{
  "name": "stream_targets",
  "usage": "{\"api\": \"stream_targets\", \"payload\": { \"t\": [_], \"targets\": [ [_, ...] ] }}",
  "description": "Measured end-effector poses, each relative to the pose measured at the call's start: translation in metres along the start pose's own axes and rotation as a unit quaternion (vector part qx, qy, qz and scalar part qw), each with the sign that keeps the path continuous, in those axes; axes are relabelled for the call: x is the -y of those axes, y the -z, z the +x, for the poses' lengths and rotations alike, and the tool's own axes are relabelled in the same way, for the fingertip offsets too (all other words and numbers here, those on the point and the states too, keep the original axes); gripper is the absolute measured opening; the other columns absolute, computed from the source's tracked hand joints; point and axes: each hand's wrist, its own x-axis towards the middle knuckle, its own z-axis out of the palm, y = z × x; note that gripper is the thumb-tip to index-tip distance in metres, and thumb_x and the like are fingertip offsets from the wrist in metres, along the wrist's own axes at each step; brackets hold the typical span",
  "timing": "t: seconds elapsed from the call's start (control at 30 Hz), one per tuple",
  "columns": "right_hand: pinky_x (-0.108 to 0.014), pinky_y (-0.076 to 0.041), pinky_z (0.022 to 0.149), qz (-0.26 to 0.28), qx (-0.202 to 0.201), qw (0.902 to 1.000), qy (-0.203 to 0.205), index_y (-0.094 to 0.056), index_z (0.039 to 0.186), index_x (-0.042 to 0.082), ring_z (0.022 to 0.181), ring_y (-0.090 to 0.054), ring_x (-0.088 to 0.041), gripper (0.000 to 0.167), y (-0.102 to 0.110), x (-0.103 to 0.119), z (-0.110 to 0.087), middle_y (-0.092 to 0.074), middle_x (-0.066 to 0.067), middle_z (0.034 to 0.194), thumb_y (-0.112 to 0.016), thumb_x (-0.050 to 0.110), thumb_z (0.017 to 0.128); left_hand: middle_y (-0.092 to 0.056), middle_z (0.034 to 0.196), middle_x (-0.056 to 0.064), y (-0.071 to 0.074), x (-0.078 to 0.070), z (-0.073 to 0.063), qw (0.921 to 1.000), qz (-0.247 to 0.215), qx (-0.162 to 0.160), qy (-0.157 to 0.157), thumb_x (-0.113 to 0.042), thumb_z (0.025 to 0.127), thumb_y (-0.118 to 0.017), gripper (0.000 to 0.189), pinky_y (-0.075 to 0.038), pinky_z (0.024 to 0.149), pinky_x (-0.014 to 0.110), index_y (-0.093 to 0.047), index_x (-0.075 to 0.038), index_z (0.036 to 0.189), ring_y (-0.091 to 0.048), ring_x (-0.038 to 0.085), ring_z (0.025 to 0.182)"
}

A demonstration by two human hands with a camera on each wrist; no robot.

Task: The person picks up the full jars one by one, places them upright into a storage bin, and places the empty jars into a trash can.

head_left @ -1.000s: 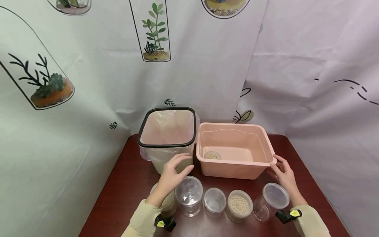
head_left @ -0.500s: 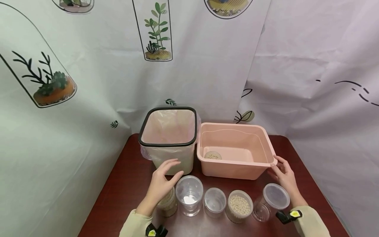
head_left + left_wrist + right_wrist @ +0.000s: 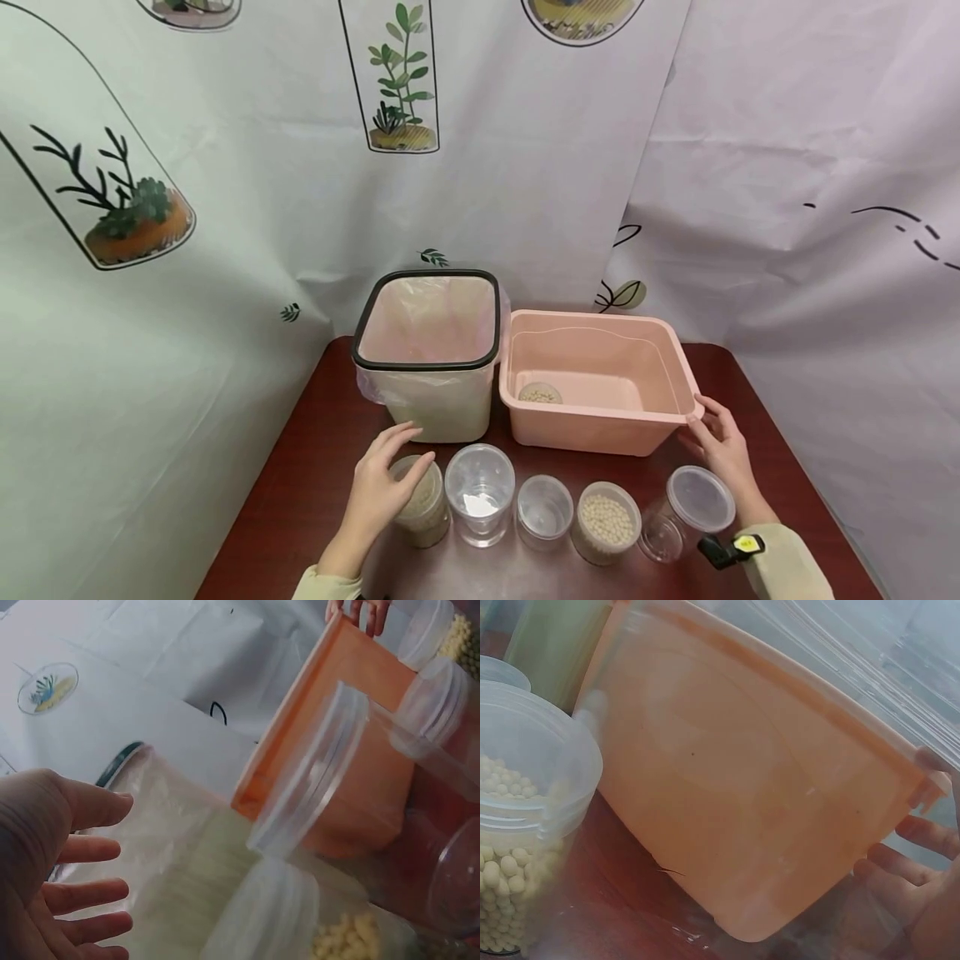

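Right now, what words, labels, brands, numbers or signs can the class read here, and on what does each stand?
No text can be read.
Yellow label on the black device at the right sleeve: mark too small and blurred.
Jars, bin, pink tub: no lettering shows.
Wall cloth: plant drawings, no words visible.

Saw a dark red table (image 3: 315, 458) with rounded far corners and a pale sheen on its near part. Found a black-rimmed bin (image 3: 450, 412) upright on it toward the back left, and just beside that, on the right, a pink tub (image 3: 585, 433). Noted in a row nearer the front, left to right, a cloudy jar (image 3: 425, 525), a tall jar (image 3: 480, 487), a short jar (image 3: 543, 512), a jar of pale beans (image 3: 597, 548) and a lidded jar (image 3: 699, 500).
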Motion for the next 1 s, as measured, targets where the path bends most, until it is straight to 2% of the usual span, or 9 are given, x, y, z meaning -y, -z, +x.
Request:
{"api": "stream_targets", "payload": {
  "t": [0.13,0.33,0.5,0.6,0.77,1.0],
  "targets": [
    [-0.017,-0.051,0.070,0.005,-0.001,1.0000,0.004,-0.031,0.138,0.003,0.088,-0.058,0.006,0.048,0.000,-0.003,0.001,-0.050,0.003,0.108,-0.052,0.008,0.095,-0.060,0.116,0.010,0.002,0.005,-0.010,0.9996,0.009,-0.008,0.027,-0.011,0.068,-0.082,0.040,-0.038,0.089,0.022,-0.067,-0.007,0.105,-0.055,0.026,0.109],
    [-0.018,-0.052,0.069,0.019,-0.007,0.9998,0.006,-0.032,0.138,0.003,0.088,-0.059,0.004,0.048,-0.001,-0.002,-0.001,-0.052,0.005,0.106,-0.052,0.007,0.095,-0.058,0.120,0.009,0.002,0.014,-0.030,0.9981,-0.005,-0.008,0.061,-0.011,0.068,-0.082,0.043,-0.029,0.095,0.012,-0.066,-0.010,0.108,-0.052,0.028,0.113],
    [-0.019,-0.052,0.069,0.021,-0.005,0.9997,0.006,-0.032,0.138,0.004,0.087,-0.059,0.004,0.048,-0.001,-0.003,-0.001,-0.052,0.008,0.105,-0.052,0.007,0.095,-0.056,0.122,0.008,0.006,0.019,-0.041,0.9970,-0.023,0.007,0.074,-0.012,0.069,-0.082,0.045,-0.027,0.095,0.008,-0.065,-0.013,0.110,-0.053,0.030,0.113],
    [-0.019,-0.052,0.069,0.023,-0.003,0.9997,0.009,-0.033,0.138,0.004,0.088,-0.059,0.003,0.048,0.001,-0.005,0.000,-0.053,0.008,0.105,-0.052,0.007,0.095,-0.055,0.124,0.007,0.008,0.022,-0.046,0.9960,-0.034,0.027,0.078,-0.014,0.070,-0.081,0.046,-0.027,0.095,0.008,-0.064,-0.011,0.113,-0.052,0.028,0.114],
    [-0.021,-0.052,0.071,0.025,0.001,0.9995,0.018,-0.032,0.139,0.003,0.089,-0.059,0.003,0.048,0.004,-0.012,0.002,-0.055,0.010,0.105,-0.051,0.006,0.095,-0.052,0.129,0.009,0.006,0.029,-0.056,0.9945,-0.066,0.060,0.054,-0.013,0.069,-0.082,0.051,-0.027,0.097,0.010,-0.062,-0.005,0.115,-0.049,0.025,0.117],
    [-0.024,-0.053,0.072,0.005,-0.005,0.9999,0.014,-0.033,0.140,0.005,0.090,-0.059,0.002,0.049,0.005,-0.015,0.004,-0.056,0.008,0.107,-0.053,0.009,0.095,-0.046,0.134,0.019,-0.003,0.038,-0.068,0.9949,-0.091,0.042,-0.013,-0.005,0.059,-0.087,0.059,-0.027,0.101,0.014,-0.062,-0.001,0.112,-0.046,0.029,0.121]
  ]
}}
